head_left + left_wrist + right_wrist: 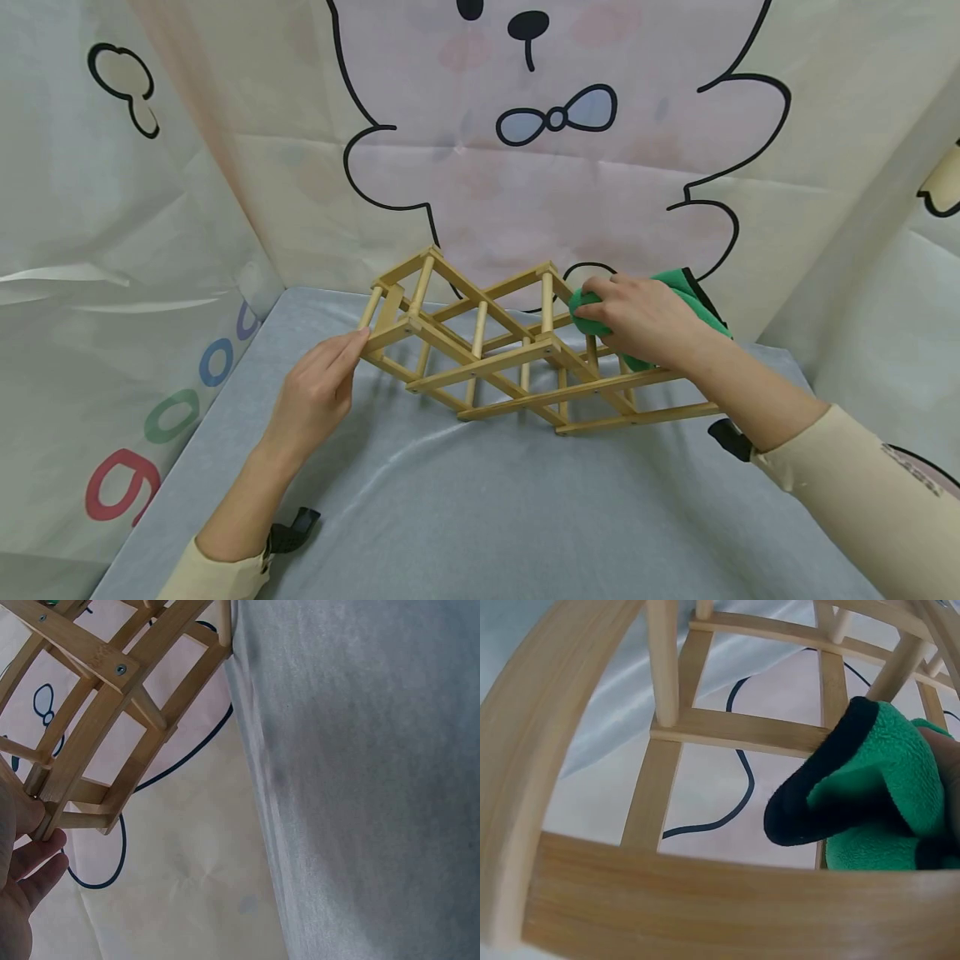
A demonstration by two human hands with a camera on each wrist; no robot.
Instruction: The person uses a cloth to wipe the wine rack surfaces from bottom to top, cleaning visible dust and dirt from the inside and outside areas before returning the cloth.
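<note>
A folding wooden rack [480,365] of crossed slats and round dowels is stretched out across the middle of the head view. My left hand [318,383] pinches its left end between thumb and fingers; the left wrist view shows the fingertips [46,874] at the end dowel. At the upper right part of the rack, my right hand [645,317] grips a green cloth [686,292] with black edging. In the right wrist view the cloth [900,765] is bunched among the slats, and most of the right hand is out of that view.
A table with a pale grey-blue cover [480,517] lies under the rack. Behind it hangs a light backdrop [637,183] with a cartoon outline and bow tie. Another printed sheet [172,250] borders the left side. Black straps [296,531] show at both wrists.
</note>
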